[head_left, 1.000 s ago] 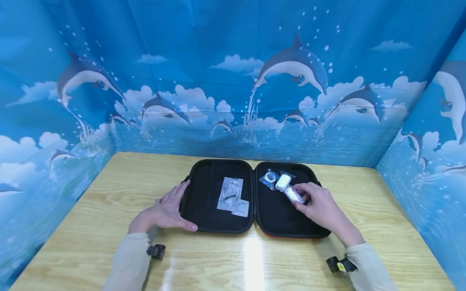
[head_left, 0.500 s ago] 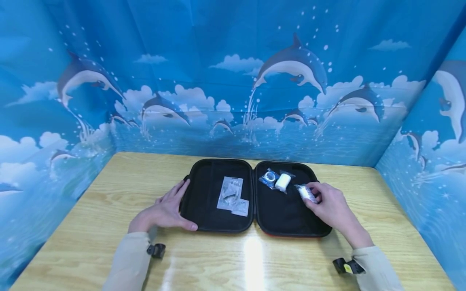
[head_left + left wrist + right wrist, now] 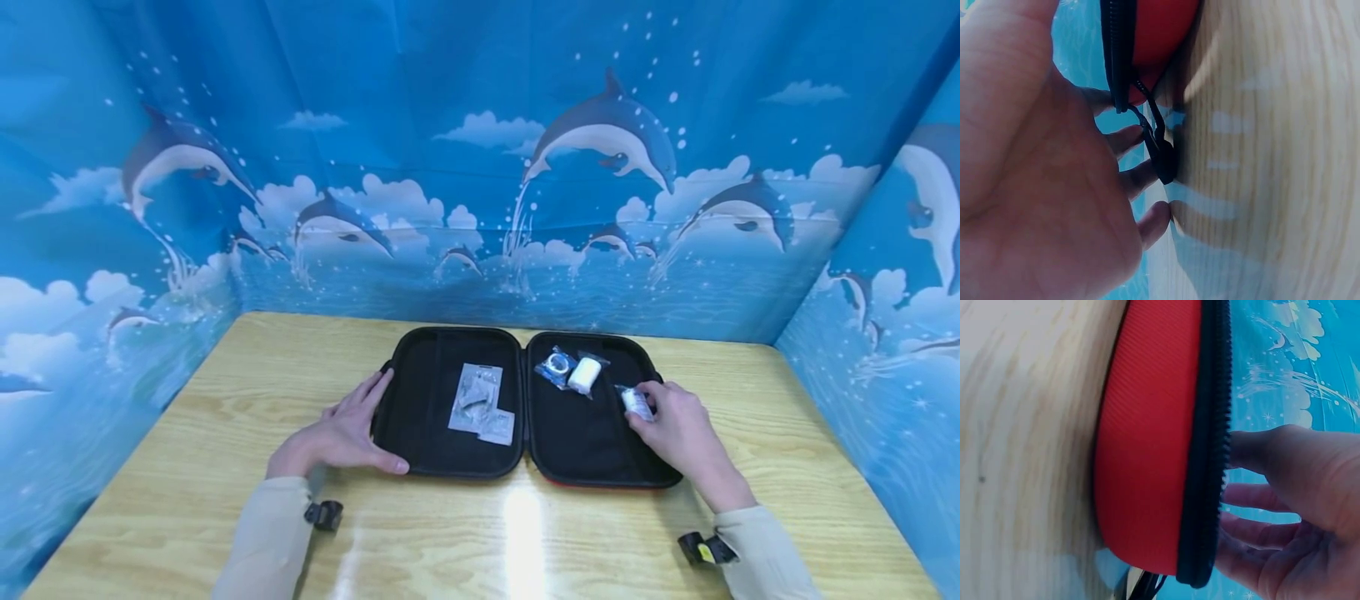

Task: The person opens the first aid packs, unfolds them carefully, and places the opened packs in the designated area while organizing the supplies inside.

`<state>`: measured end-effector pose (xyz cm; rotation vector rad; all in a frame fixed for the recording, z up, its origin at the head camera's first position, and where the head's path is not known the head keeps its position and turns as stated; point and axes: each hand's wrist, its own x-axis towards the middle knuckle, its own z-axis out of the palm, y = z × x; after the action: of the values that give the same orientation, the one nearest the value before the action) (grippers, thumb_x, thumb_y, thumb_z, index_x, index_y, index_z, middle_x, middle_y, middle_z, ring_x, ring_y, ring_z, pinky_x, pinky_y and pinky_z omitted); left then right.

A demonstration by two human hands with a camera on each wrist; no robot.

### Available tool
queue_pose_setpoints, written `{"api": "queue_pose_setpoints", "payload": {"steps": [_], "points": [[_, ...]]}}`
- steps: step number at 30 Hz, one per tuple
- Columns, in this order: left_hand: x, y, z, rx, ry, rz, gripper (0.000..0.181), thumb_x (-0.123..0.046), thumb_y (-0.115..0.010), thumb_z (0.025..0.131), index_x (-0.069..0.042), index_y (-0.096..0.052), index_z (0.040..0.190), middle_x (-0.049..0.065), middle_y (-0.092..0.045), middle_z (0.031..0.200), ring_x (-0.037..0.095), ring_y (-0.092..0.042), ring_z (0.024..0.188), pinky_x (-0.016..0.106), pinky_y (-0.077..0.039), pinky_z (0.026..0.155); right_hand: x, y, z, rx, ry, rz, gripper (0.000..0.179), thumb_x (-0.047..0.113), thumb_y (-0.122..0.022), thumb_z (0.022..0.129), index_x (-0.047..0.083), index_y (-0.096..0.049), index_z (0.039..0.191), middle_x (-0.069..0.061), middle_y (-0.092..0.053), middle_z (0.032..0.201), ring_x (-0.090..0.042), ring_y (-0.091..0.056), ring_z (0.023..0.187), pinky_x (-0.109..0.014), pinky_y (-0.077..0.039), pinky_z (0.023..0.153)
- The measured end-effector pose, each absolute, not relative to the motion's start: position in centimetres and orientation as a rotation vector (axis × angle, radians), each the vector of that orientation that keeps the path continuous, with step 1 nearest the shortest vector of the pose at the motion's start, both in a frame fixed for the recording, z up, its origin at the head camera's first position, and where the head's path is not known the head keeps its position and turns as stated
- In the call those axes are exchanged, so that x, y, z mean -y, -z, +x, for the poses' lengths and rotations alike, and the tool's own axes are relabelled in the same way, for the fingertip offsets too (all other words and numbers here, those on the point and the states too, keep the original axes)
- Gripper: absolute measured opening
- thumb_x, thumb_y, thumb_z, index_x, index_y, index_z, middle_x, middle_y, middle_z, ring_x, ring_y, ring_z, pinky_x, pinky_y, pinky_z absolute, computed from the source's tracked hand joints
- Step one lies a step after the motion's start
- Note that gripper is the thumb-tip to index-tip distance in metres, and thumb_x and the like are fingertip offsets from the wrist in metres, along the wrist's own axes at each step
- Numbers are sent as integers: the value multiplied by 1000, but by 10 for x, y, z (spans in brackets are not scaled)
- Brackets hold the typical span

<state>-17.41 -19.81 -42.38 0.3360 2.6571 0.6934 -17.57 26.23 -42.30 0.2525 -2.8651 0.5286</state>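
Note:
A zippered hard case lies spread open on the table, its black-lined left half and right half side by side. My right hand is over the right half, its thumb and fingers pinching a white bandage roll in clear wrap. Left of that lie another wrapped white roll and a blue-and-clear packet with a ring-shaped roll. My left hand rests at the case's left edge, fingers extended and thumb by the front corner. In the right wrist view, the red shell hides the held roll.
Silvery flat packets lie overlapping in the left half. A black zipper pull hangs by my left fingers. The wooden table spreads around the case, with a blue dolphin curtain behind it.
My right hand has carried the bandage roll rightward, away from the other wrapped roll, to the right side of its half. Over the last half second it moved little. My left hand stays put.

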Motion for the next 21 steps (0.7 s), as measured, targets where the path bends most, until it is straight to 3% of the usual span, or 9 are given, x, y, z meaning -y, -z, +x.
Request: {"api": "queue_pose_setpoints", "payload": {"steps": [4, 12, 21], "points": [[198, 425, -174, -2655, -691, 334, 143, -65, -86, 66, -19, 6, 165, 21, -1, 172, 52, -11, 155, 83, -12, 112, -261, 426, -175, 2872, -511, 241, 39, 13, -81, 82, -11, -69, 111, -24, -67, 89, -31, -62, 72, -48, -53, 64], [198, 425, -175, -2653, -677, 334, 143, -66, -86, 66, -18, 6, 165, 21, -2, 172, 52, -10, 155, 82, -12, 113, -257, 429, -174, 2866, -528, 213, 37, 16, -81, 81, -9, -70, 107, -21, -67, 85, -32, -63, 73, -48, -51, 62], [199, 425, -175, -2639, -685, 334, 143, -66, -85, 67, -18, 7, 165, 21, 0, 172, 52, -8, 155, 82, -11, 113, -253, 427, -177, 2941, -755, 124, 35, 17, -76, 88, -7, -70, 112, -14, -75, 87, -21, -74, 75, -43, -58, 71]]}}
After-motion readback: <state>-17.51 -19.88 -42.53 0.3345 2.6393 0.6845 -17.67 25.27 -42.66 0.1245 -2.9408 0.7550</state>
